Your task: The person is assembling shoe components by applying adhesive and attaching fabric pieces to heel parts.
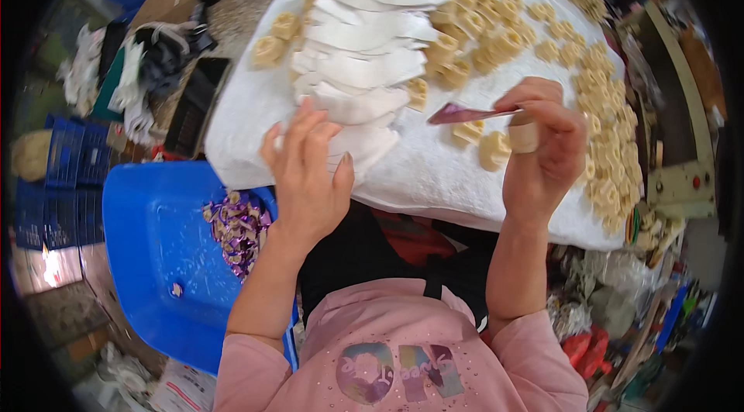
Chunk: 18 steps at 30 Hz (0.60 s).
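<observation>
My right hand grips a thin flat blade that points left, with a taped thumb beside it. Just below the blade lie two small pale yellow moulded pieces on the white cloth. My left hand is held flat, fingers apart, at the near end of a row of overlapping white paper wrappers. It holds nothing. Many more pale yellow pieces cover the cloth to the right and at the back.
A blue plastic tub at lower left holds a heap of purple and gold wrapped sweets. Blue crates stand at far left. A dark tray and rags lie left of the cloth. Clutter and a machine part fill the right side.
</observation>
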### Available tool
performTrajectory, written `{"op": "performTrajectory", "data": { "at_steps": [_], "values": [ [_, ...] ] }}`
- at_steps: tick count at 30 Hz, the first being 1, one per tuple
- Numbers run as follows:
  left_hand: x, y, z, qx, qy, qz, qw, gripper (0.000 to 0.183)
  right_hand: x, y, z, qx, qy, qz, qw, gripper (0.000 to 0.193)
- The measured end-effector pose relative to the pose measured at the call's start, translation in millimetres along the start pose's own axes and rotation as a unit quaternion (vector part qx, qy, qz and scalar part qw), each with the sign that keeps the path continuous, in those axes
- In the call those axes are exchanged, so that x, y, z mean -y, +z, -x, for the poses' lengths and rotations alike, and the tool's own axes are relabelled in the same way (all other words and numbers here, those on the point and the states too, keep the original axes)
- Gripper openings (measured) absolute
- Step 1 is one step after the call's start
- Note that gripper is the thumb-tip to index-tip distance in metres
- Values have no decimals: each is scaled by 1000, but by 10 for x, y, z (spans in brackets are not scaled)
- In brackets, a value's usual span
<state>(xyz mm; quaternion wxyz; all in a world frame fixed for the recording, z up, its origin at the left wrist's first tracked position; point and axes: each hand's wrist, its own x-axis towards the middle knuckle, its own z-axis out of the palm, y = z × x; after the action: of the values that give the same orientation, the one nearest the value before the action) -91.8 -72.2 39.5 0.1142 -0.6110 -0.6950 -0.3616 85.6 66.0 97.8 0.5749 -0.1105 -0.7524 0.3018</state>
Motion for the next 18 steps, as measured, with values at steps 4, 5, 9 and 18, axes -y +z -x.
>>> {"op": "performTrajectory", "data": {
  "at_steps": [4, 5, 9, 18],
  "values": [
    [-397, -66, -108, 67, 54, 140, 986, 40, 208, -64, 93, 175, 2, 72, 982, 37],
    [-480, -17, -114, 116, 65, 254, 958, 38, 288, -36, 121, 201, 23, 74, 976, 38],
    [-615, 150, 17, 174, -26, 328, 928, 37, 195, -313, 294, 256, 75, -37, 963, 26],
    [-838, 462, -53, 272, -174, 514, 795, 40, -403, -890, 706, 256, 156, 276, 913, 45]
  ]
}}
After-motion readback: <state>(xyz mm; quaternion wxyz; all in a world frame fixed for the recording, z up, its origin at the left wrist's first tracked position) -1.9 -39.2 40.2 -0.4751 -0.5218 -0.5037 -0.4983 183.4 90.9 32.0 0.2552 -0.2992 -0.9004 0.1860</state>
